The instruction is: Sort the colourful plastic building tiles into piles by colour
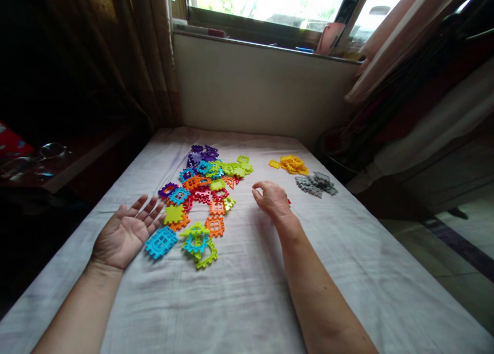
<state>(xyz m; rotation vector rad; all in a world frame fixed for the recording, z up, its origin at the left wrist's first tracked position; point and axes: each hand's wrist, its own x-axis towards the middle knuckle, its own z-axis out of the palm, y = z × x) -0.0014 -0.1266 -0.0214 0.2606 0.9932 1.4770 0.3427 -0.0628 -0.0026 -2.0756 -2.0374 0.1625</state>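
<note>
My left hand (129,233) lies palm up at the left of the pile, its fingers spread and nothing in them. Its fingertips are close to a lime square piece (174,214) and a blue frame piece (161,242). My right hand (272,199) is over the cloth right of the pile, fingers loosely curved, with a gap at thumb and forefinger. A bit of a red piece (289,201) shows just past its right side; the rest is hidden. Between the hands lie notched plastic building pieces in orange (214,226), red, blue, lime (207,255) and purple (203,154).
At the back right are a yellow pile (294,164) and a grey pile (317,184) of pieces. A pale wrinkled cloth (247,302) covers the table. Behind it stand a wall and a window, with a curtain (127,50) at left and hanging clothes at right.
</note>
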